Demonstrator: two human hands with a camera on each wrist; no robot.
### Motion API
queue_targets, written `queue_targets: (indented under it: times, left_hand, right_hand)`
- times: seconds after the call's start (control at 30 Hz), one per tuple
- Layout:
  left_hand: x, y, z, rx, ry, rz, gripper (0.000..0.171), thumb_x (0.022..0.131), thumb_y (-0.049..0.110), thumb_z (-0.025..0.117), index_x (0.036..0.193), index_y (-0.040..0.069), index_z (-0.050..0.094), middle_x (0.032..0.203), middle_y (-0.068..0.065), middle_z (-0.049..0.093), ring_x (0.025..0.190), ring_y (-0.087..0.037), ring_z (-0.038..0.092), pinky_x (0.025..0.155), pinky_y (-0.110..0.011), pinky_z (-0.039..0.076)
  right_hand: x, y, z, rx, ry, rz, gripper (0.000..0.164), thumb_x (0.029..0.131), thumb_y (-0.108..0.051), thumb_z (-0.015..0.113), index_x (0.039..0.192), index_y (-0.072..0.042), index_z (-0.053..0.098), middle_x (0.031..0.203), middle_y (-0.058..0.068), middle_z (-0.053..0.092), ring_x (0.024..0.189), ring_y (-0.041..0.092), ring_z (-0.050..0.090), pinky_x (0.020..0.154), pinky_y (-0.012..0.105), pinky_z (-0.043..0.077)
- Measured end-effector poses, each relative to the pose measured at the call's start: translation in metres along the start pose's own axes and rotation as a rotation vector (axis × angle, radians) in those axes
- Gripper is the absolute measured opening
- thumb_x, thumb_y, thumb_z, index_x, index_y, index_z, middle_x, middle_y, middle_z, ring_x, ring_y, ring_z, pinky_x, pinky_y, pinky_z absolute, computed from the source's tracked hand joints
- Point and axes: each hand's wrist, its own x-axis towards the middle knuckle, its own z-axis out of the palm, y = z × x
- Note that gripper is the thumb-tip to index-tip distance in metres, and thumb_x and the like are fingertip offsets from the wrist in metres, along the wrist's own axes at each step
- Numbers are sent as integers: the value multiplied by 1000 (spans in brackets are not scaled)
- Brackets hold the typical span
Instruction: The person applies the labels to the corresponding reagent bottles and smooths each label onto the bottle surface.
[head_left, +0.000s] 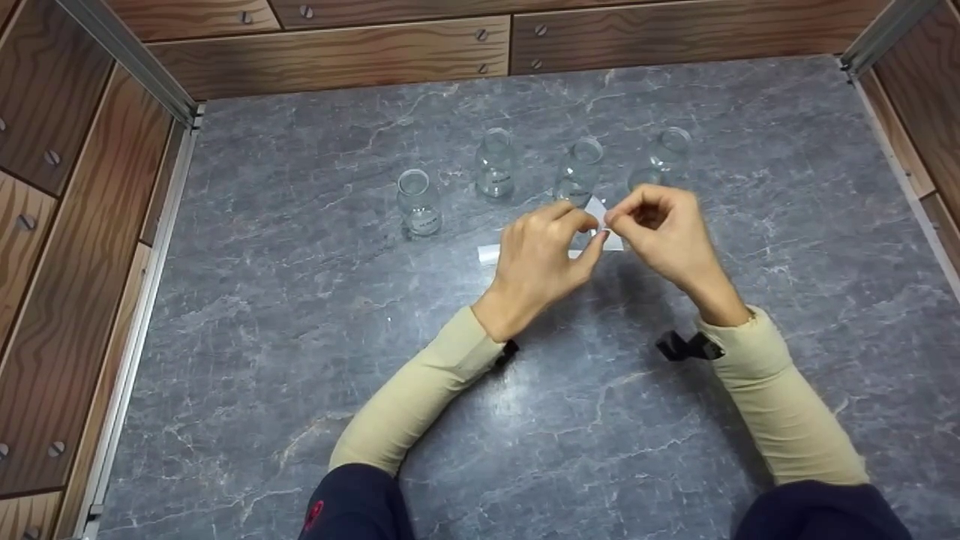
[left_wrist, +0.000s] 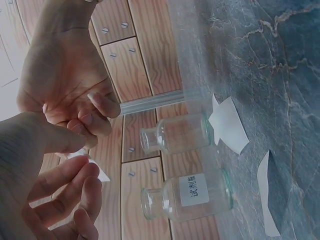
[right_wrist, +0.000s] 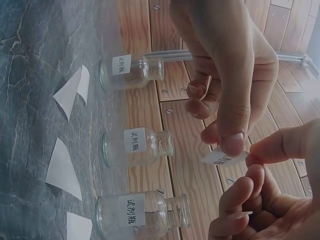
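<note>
My left hand [head_left: 544,247] and right hand [head_left: 664,232] meet in the air above the table, fingertips close together. Between them is a small white label [right_wrist: 215,158] with printed characters. The left thumb and fingers pinch the label, while the right thumb and forefinger grip its other edge. Behind the hands stand several clear, uncapped glass bottles, upright in an uneven row. A bottle [head_left: 418,206] at the far left, another [head_left: 495,169] beside it and a third [head_left: 579,172] carry white labels. No label shows on the rightmost bottle [left_wrist: 185,134], partly covered by the right hand in the head view.
Curled white paper pieces lie on the grey marbled table [head_left: 285,300] under and beside the hands, among them a strip [head_left: 489,255] left of them and a folded piece [left_wrist: 232,125] near the bottles. Wood-patterned panels [head_left: 337,64] enclose the table at the back and sides.
</note>
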Motion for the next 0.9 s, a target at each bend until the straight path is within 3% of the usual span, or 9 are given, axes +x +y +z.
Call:
queue_targets:
  times: [0.6,0.9]
  left_hand:
    - [-3,-1,2,-21,34,-13,10,96,18,75,97,12,82,85,1,75,59,-9,63,50,-21,49]
    - [2,-4,-2,-131,7,-77,13,98,18,73,97,10,83,91,-1,79,68,-13,71,55,-19,54]
  right_hand:
    - [-1,0,1,-1,-25,6,9,95,3,74,88,9,72,76,-4,69,56,4,52,48,17,43]
    - [1,-4,-8,22,-7,-8,9,96,0,75,90,7,74,79,0,71,63,8,57,53,19,46]
